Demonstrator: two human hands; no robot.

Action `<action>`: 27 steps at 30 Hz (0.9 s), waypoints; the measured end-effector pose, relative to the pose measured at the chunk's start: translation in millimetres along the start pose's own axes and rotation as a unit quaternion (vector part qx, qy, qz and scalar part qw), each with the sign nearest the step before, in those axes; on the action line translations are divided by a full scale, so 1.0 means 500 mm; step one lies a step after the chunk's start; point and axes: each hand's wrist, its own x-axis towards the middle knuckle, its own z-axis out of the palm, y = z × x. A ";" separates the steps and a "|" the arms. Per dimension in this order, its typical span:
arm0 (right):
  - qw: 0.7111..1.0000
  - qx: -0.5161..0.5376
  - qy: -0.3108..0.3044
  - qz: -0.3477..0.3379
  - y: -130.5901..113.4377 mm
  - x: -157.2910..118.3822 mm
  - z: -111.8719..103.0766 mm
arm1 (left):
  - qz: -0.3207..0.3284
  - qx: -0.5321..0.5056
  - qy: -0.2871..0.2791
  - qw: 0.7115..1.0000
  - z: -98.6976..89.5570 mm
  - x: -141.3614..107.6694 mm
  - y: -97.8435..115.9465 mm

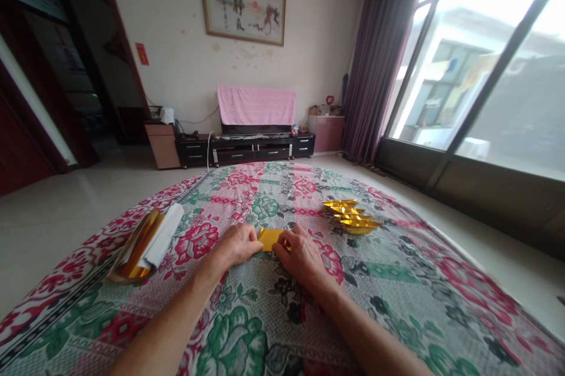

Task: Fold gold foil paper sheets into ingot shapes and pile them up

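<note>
A folded piece of gold foil paper (270,239) lies low over the flowered cloth between my two hands. My left hand (241,243) is closed, its thumb and fingers pinching the paper's left end. At the other end my right hand (300,253) grips the paper, with bent fingers that partly cover it. Several folded gold paper ingots (358,224) sit in a cluster to the right, beyond my right hand. On the left rests an open bundle of gold and white paper sheets (152,243) in a brownish wrapper.
A flowered cloth (233,340) covers the round table. Behind it stand a low black TV cabinet (238,155) and a pink cloth (256,106) draped over a screen. A purple curtain (371,58) hangs beside the large window (485,87) at right.
</note>
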 end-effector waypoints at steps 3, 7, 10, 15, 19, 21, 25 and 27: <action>1.000 -0.001 0.001 -0.003 0.001 -0.001 0.001 | -0.011 -0.022 -0.027 0.999 -0.004 -0.002 -0.003; 1.000 -0.002 0.002 -0.009 0.002 -0.001 0.001 | -0.038 -0.026 -0.040 0.998 -0.009 -0.003 -0.011; 1.000 -0.003 0.001 -0.007 0.002 0.000 0.003 | -0.050 -0.036 -0.059 0.996 -0.018 -0.004 -0.014; 1.000 -0.005 0.011 -0.013 0.003 0.001 0.005 | -0.026 -0.141 -0.090 0.986 -0.039 -0.017 0.002; 1.000 -0.008 0.018 -0.017 0.002 -0.001 0.006 | 0.050 -0.250 -0.119 0.960 -0.030 -0.024 0.021; 1.000 -0.006 0.019 -0.019 0.002 -0.002 0.007 | 0.091 -0.265 -0.122 0.952 -0.017 -0.021 0.024; 0.999 -0.011 0.026 -0.023 0.006 -0.002 0.011 | 0.089 -0.218 -0.070 0.969 0.011 -0.005 0.015; 0.999 -0.015 0.030 -0.027 0.008 -0.002 0.013 | 0.094 -0.189 -0.054 0.976 0.020 0.003 0.010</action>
